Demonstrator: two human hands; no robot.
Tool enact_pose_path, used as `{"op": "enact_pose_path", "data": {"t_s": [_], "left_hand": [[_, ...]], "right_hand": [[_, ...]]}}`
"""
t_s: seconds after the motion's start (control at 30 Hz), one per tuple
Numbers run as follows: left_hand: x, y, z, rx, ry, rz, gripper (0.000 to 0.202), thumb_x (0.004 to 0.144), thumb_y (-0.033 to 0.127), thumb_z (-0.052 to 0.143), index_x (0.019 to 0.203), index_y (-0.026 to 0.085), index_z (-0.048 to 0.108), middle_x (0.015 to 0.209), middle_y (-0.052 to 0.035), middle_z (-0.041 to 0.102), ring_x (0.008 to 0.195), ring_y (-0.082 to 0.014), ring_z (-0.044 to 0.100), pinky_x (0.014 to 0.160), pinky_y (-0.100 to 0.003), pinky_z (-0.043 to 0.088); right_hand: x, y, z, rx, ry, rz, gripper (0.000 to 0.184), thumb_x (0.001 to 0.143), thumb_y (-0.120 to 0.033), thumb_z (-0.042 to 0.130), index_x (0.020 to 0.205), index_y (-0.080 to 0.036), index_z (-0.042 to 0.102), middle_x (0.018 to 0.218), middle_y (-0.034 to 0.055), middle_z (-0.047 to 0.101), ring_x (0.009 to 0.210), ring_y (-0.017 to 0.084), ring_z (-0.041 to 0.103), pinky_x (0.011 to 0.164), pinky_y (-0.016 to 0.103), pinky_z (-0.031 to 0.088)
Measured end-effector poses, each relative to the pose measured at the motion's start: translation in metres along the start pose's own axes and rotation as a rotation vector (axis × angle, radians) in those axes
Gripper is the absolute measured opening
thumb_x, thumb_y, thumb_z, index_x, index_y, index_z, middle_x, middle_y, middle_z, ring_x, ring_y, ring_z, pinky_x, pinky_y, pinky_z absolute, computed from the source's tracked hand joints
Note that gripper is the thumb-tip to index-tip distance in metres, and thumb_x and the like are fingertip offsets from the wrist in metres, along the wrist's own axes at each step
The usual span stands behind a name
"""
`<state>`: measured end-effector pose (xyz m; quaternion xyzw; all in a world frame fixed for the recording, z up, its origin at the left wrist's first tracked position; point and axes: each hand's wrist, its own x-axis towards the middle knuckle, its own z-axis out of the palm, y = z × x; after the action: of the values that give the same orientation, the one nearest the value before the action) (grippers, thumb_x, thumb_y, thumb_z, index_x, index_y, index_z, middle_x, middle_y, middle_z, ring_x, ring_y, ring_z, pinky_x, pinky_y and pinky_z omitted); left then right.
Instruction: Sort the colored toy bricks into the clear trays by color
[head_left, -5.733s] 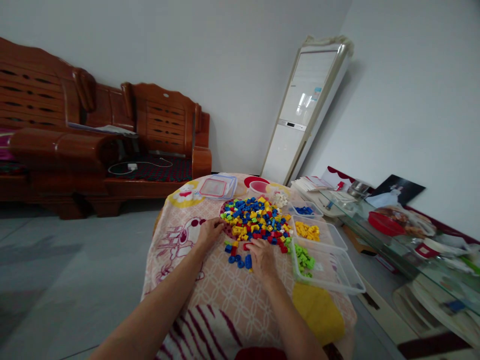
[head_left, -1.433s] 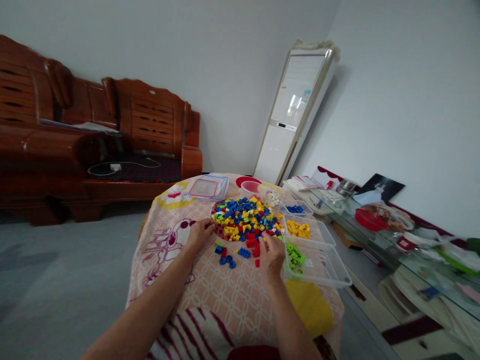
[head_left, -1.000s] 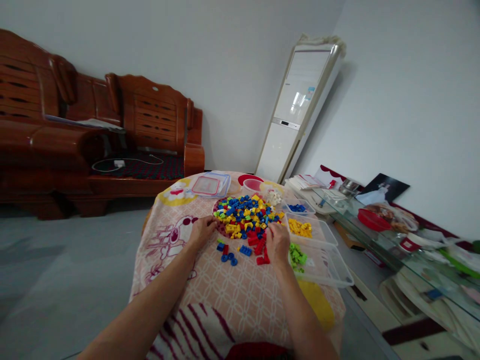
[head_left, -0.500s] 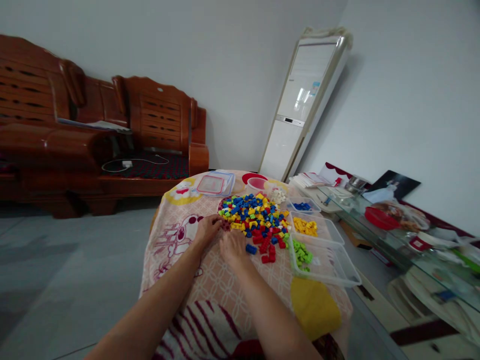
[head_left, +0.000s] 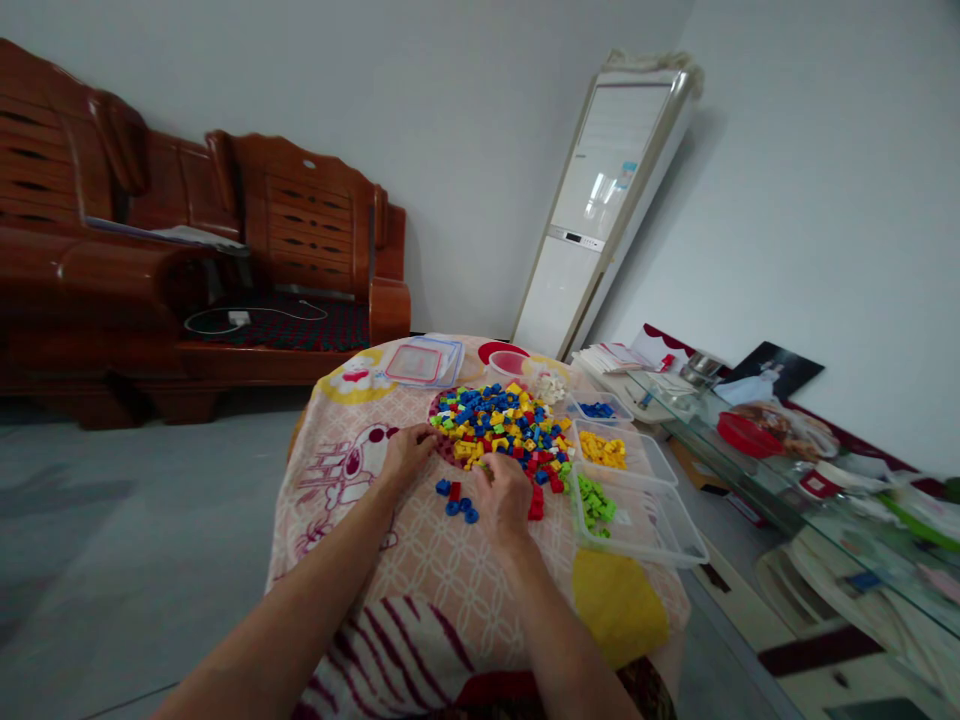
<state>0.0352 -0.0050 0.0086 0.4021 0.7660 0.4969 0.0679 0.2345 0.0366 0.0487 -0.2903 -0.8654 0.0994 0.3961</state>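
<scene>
Sitting just beyond the left hand (head_left: 409, 452) and right hand (head_left: 504, 502), a heap of coloured blocks (head_left: 499, 415) covers part of the table (head_left: 442, 590). The left fingers curl at the heap's edge; from here I cannot tell whether they hold anything. The right thumb and fingers bend inward, something green (head_left: 486, 467) showing at their tips, though I cannot tell if it is pinched. Between the hands lie blue round pieces (head_left: 471, 516) and a red block (head_left: 454, 491). To the right of the right hand, green blocks (head_left: 595, 503) lie in a clear tub (head_left: 656, 530), yellow blocks (head_left: 602, 450) in a farther tub (head_left: 649, 457).
</scene>
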Motion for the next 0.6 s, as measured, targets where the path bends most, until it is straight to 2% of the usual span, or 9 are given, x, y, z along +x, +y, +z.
{"op": "enact_pose_path", "data": {"t_s": [0.1,0.23,0.33,0.43,0.6], "left_hand": [[0.000,0.002,0.000,0.020,-0.018,-0.019,0.029,0.073,0.032,0.048,0.085,0.018,0.071,0.073,-0.0014,0.071,0.072,-0.0178,0.062,0.063,-0.024,0.042],[0.001,0.002,0.000,0.031,-0.019,-0.008,0.030,0.074,0.032,0.048,0.085,0.018,0.071,0.074,-0.0019,0.071,0.070,-0.0176,0.061,0.062,-0.024,0.042],[0.002,0.000,0.001,0.040,-0.012,0.002,0.029,0.074,0.032,0.049,0.086,0.018,0.071,0.077,-0.0030,0.072,0.070,-0.0181,0.061,0.063,-0.025,0.042],[0.002,-0.001,0.001,0.043,-0.004,0.016,0.028,0.074,0.031,0.050,0.087,0.018,0.072,0.079,-0.0031,0.073,0.072,-0.0184,0.062,0.065,-0.025,0.043],[0.000,0.001,-0.001,0.030,-0.013,0.013,0.029,0.075,0.030,0.049,0.086,0.017,0.071,0.077,-0.0029,0.072,0.075,-0.0189,0.063,0.066,-0.025,0.044]], "right_hand": [[-0.009,0.036,-0.032,0.019,0.106,0.067,0.017,0.089,-0.027,0.050,0.087,-0.019,0.066,0.083,0.0060,0.068,0.077,0.019,0.060,0.072,0.028,0.042],[-0.004,0.095,-0.075,-0.112,0.210,0.200,0.027,0.088,-0.035,0.049,0.085,-0.017,0.068,0.075,0.0067,0.068,0.068,0.019,0.059,0.066,0.029,0.041],[0.001,0.117,-0.094,-0.238,0.296,0.185,0.032,0.089,-0.036,0.047,0.095,-0.013,0.068,0.082,0.0116,0.069,0.078,0.023,0.059,0.072,0.032,0.043],[-0.008,0.105,-0.087,-0.212,0.289,0.037,0.030,0.092,-0.031,0.044,0.102,-0.014,0.066,0.092,0.0125,0.068,0.088,0.023,0.057,0.080,0.035,0.043],[-0.040,0.063,-0.039,-0.065,0.118,-0.120,0.026,0.092,-0.020,0.042,0.097,-0.018,0.067,0.090,0.0084,0.065,0.088,0.020,0.055,0.080,0.033,0.044]]}}
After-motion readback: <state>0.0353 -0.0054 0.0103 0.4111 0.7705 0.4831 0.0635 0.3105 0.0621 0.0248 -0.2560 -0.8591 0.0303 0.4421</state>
